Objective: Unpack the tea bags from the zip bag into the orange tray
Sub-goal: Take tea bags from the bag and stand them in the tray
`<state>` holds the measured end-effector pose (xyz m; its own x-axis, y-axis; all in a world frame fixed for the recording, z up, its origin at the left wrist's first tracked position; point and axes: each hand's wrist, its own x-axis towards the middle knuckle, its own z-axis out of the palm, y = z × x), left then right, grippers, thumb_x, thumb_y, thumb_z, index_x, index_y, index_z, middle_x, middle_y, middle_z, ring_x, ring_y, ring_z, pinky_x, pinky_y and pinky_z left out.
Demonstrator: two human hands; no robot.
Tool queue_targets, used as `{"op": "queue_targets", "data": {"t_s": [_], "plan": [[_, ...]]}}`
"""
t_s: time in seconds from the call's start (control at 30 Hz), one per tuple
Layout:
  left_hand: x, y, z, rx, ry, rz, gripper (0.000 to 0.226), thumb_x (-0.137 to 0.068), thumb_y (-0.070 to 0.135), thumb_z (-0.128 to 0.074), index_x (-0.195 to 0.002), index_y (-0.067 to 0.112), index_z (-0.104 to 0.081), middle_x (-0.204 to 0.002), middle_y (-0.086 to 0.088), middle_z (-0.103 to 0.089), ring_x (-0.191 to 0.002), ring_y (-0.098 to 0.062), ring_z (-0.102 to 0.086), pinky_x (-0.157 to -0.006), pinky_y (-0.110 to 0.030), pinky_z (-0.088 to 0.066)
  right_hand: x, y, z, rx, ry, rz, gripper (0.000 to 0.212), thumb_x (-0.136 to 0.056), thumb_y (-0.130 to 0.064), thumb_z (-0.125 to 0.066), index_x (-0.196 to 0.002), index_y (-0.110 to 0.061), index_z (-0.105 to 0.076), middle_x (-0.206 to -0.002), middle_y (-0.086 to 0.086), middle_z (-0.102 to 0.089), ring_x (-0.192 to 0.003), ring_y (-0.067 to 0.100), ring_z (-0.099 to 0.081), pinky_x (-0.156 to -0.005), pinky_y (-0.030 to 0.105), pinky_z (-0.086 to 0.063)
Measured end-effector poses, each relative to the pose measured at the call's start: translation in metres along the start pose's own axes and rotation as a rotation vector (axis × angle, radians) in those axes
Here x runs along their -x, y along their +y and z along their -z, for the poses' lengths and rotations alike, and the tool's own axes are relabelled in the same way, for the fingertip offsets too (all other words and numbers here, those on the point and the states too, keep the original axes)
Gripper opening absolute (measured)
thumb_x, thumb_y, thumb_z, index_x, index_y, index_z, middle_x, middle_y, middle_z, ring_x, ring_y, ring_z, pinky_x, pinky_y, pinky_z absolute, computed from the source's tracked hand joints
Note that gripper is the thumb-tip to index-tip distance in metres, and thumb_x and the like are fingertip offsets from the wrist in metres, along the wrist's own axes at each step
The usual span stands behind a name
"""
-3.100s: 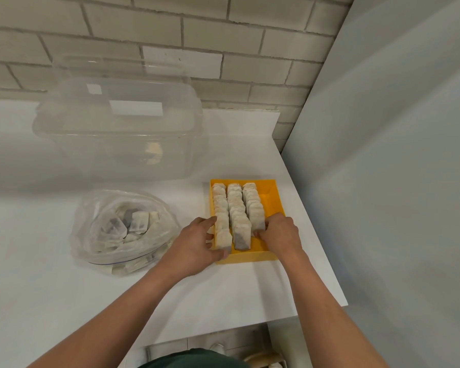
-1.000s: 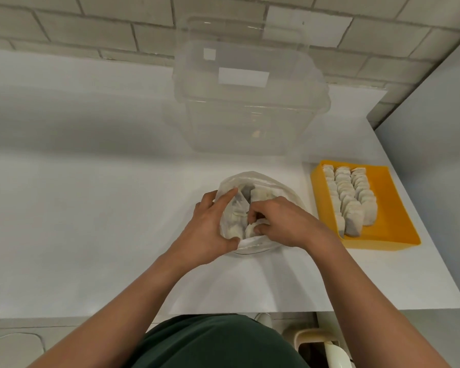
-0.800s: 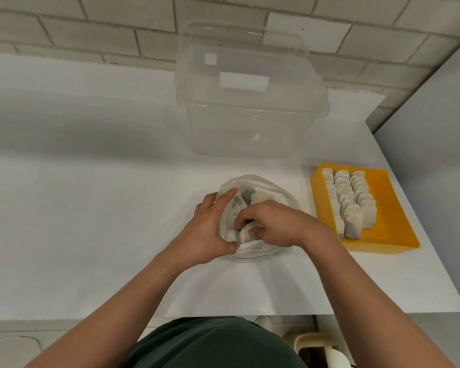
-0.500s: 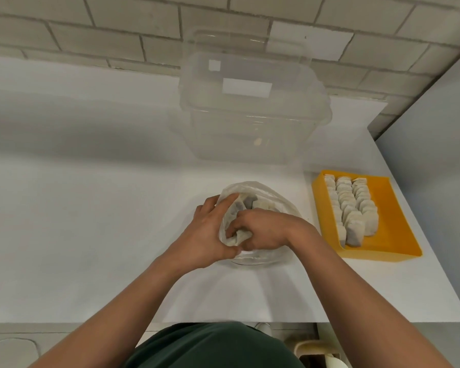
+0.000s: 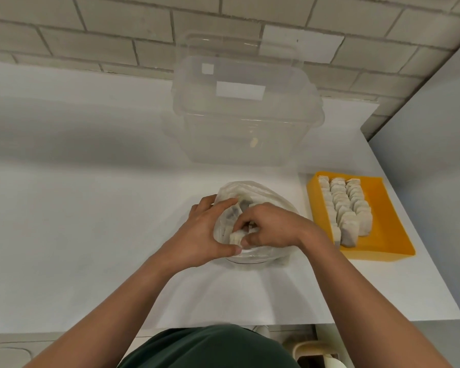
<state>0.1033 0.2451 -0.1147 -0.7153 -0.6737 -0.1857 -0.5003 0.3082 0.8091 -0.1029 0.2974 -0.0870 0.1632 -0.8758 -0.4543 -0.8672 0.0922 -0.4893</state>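
Where the white tabletop [image 5: 91,208] runs back to a pale brick wall [image 5: 117,35], the items below are listed, each placed from the zip bag.

1. Crumpled clear plastic zip bag [image 5: 263,197]: lies on the tabletop with its mouth open toward the person. Pale paper tea bags show dimly through the plastic; their number cannot be told.
2. Person's left hand [image 5: 205,235]: on the zip bag's left side. Its thumb and fingers are curled round the rim, gripping the plastic and holding the mouth apart.
3. Person's right hand [image 5: 271,227]: reaches into the zip bag's mouth from the right. Its thumb and forefinger pinch one small pale tea bag [image 5: 236,237] at the opening. The other fingers are curled, their tips hidden.
4. Orange rectangular plastic tray [image 5: 383,208]: right of the zip bag, near it but not touching; a strip of tabletop separates them. Three rows of tea bags [image 5: 345,211] stand on edge, packed close along its left part. Its right part shows bare orange.
5. Large clear plastic storage tub [image 5: 245,115]: behind the zip bag, between it and the wall, with white labels on it.
6. Grey wall panel [image 5: 436,155]: right of the zip bag, beyond the tray.
7. Dark green garment [image 5: 210,349]: nearer than the zip bag, at the lower edge of the view, with both forearms crossing above it.
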Motion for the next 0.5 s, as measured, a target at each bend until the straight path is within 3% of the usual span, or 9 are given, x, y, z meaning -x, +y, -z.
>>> {"op": "queue_targets", "data": {"t_s": [0.13, 0.23, 0.37, 0.5], "plan": [[0.003, 0.005, 0.008, 0.029, 0.05, -0.027, 0.092, -0.07, 0.055, -0.089, -0.149, 0.052, -0.041, -0.156, 0.021, -0.026, -0.146, -0.007, -0.026, -0.115, -0.031, -0.034, 0.014, 0.006, 0.007, -0.232, 0.326, -0.022, 0.023, -0.085, -0.028, -0.081, -0.107, -0.03, -0.075, -0.099, -0.018, -0.07, -0.09, -0.002, -0.062, -0.083, 0.021, -0.049], [0.007, 0.018, 0.009, 0.092, 0.197, -0.063, 0.08, -0.074, 0.05, -0.088, -0.143, 0.05, -0.048, -0.156, 0.022, -0.03, -0.147, 0.001, -0.027, -0.109, -0.018, -0.028, 0.022, 0.01, 0.005, -0.487, 0.486, -0.073, 0.02, -0.083, -0.027, -0.084, -0.1, -0.033, -0.076, -0.099, -0.015, -0.073, -0.086, 0.004, -0.067, -0.085, 0.028, -0.055], [0.016, 0.038, 0.002, 0.38, 0.525, -0.143, 0.055, -0.083, 0.029, -0.085, -0.131, 0.038, -0.059, -0.138, 0.018, -0.053, -0.132, -0.002, -0.052, -0.107, -0.02, -0.046, 0.031, 0.007, 0.002, -1.033, 0.59, -0.067, 0.024, -0.084, -0.014, -0.083, -0.107, -0.017, -0.077, -0.109, 0.006, -0.075, -0.094, 0.03, -0.074, -0.085, 0.041, -0.061], [0.019, 0.055, -0.011, 0.687, 0.462, -0.085, 0.058, -0.083, 0.026, -0.085, -0.133, 0.036, -0.056, -0.135, 0.021, -0.059, -0.126, -0.001, -0.059, -0.102, -0.026, -0.054, 0.035, -0.009, 0.002, -1.478, 0.586, 0.004, 0.033, -0.084, -0.009, -0.076, -0.117, -0.007, -0.072, -0.111, 0.013, -0.075, -0.099, 0.026, -0.074, -0.082, 0.039, -0.061]]}}
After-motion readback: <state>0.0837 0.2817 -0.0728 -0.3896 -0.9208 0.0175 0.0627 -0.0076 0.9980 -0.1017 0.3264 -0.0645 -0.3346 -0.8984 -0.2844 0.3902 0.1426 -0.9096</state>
